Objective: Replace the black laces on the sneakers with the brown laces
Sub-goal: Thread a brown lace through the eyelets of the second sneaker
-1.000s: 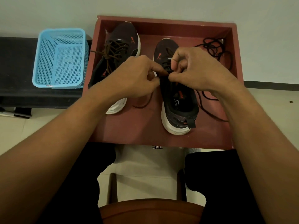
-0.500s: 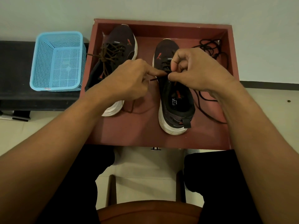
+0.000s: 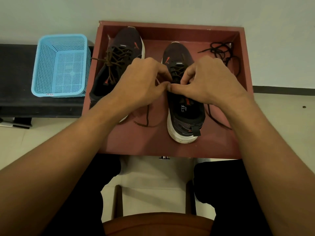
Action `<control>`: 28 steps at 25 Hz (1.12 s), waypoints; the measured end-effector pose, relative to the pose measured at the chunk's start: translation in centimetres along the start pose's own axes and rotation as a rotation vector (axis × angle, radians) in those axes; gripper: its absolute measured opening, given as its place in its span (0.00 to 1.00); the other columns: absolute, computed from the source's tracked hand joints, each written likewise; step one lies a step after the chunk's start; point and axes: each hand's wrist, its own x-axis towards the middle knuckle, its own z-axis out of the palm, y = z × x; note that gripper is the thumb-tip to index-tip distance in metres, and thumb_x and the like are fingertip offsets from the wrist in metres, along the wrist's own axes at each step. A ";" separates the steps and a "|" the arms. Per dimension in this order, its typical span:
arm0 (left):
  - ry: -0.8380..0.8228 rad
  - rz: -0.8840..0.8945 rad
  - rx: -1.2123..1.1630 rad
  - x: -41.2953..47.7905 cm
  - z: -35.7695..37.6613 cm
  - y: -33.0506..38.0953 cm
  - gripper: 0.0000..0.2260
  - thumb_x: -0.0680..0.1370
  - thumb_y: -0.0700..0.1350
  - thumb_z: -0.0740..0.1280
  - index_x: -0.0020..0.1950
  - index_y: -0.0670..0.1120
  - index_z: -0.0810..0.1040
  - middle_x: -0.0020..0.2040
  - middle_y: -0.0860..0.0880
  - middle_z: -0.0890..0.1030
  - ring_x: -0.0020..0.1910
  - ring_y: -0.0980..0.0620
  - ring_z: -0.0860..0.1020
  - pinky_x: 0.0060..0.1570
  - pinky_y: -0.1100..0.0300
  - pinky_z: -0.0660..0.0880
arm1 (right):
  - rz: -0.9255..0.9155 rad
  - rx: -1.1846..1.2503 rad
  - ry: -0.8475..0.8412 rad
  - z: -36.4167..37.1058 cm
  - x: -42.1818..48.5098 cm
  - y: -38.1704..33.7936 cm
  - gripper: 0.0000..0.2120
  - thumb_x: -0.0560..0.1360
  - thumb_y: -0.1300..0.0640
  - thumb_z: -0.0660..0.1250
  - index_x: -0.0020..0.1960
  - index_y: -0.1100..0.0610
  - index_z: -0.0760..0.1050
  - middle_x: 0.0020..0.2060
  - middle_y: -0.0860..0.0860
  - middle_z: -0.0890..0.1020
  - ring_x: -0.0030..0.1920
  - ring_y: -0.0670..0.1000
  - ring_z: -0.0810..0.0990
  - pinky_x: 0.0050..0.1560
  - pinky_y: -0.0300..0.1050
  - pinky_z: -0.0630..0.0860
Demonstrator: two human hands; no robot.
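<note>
Both left hand [image 3: 141, 82] and right hand [image 3: 209, 82] are now curled thumb-to-thumb, pinching brown lace [image 3: 148, 116] at the right sneaker [image 3: 185, 116] in the tray [image 3: 170, 147], left forefinger no longer extended; lacing is judged nearly finished.

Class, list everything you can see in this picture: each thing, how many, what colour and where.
tray: one, red-brown, in front of the person, against the wall
sneakers: two, black with white soles, side by side in the tray
brown laces: two; one laced on the left sneaker, one part-threaded on the right, ends trailing
black laces: loose tangle, tray's far right corner
basket: one, blue, on the bench
bench: one, black, left of the tray
chair: one, brown, bottom edge
left hand: grip pinching the right sneaker's lace
right hand: grip pinching the same lace
</note>
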 end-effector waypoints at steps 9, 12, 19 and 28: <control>0.076 -0.141 0.275 -0.4 -1.8 -1.5 0.04 0.74 0.44 0.73 0.44 0.48 0.88 0.38 0.48 0.85 0.41 0.46 0.83 0.51 0.48 0.83 | 0.057 0.230 -0.098 -0.3 -0.2 0.3 0.07 0.74 0.51 0.78 0.39 0.53 0.85 0.30 0.45 0.86 0.33 0.40 0.86 0.46 0.39 0.84; 0.077 -0.142 0.397 -0.5 -2.0 -1.6 0.07 0.75 0.45 0.71 0.49 0.47 0.87 0.42 0.45 0.85 0.44 0.41 0.82 0.49 0.48 0.81 | 0.069 0.257 -0.109 -0.4 -0.3 0.3 0.07 0.74 0.52 0.79 0.40 0.53 0.85 0.30 0.45 0.86 0.33 0.39 0.86 0.41 0.36 0.81; 0.055 0.042 0.192 -0.1 0.1 1.2 0.08 0.77 0.53 0.73 0.55 0.58 0.86 0.46 0.53 0.87 0.49 0.47 0.84 0.49 0.46 0.83 | 0.066 0.312 -0.113 -0.2 0.0 0.5 0.08 0.73 0.50 0.80 0.40 0.53 0.85 0.30 0.47 0.86 0.35 0.41 0.87 0.41 0.40 0.82; -0.017 -0.145 0.263 -0.5 -2.8 -0.8 0.03 0.75 0.43 0.75 0.46 0.50 0.88 0.39 0.52 0.84 0.42 0.48 0.84 0.52 0.46 0.84 | 0.135 0.442 -0.098 -0.6 0.2 0.7 0.08 0.74 0.55 0.80 0.42 0.58 0.85 0.31 0.50 0.87 0.35 0.45 0.88 0.40 0.39 0.83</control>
